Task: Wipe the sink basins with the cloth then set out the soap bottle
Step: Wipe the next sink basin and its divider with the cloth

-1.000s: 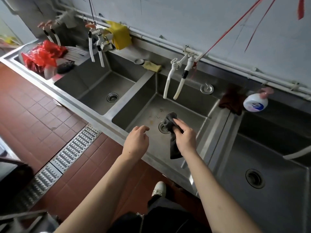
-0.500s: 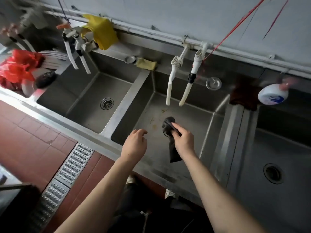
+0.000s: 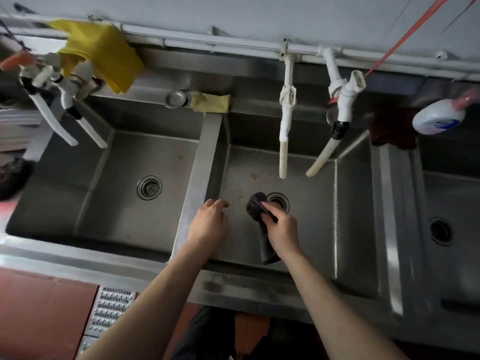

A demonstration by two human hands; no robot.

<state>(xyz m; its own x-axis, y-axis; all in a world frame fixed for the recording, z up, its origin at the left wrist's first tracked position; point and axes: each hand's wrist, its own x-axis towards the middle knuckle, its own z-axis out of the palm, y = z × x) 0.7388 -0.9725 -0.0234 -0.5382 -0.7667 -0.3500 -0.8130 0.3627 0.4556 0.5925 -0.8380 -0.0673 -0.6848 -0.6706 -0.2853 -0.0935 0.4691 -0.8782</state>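
Observation:
My right hand (image 3: pixel 281 232) grips a dark grey cloth (image 3: pixel 257 207) over the middle steel basin (image 3: pixel 311 216), close to its drain (image 3: pixel 279 201); one end of the cloth hangs down below my wrist. My left hand (image 3: pixel 209 223) hovers beside it with loosely curled fingers and holds nothing, near the divider between the basins. A white soap bottle (image 3: pixel 439 116) with a pink top lies on the back ledge at the far right. The left basin (image 3: pixel 78 193) and the right basin (image 3: pixel 462 203) flank the middle one.
Two white taps (image 3: pixel 285 131) hang over the middle basin, two more (image 3: pixel 67 107) over the left one. A yellow cloth (image 3: pixel 104 53) hangs on the pipe, a yellow sponge (image 3: pixel 211 102) and a metal plug (image 3: pixel 176 99) lie on the ledge, a dark red rag (image 3: pixel 392 128) sits near the bottle.
The view has swung to face the sinks squarely from above. Both hands have stayed over the middle basin, my right hand still gripping the cloth near the drain.

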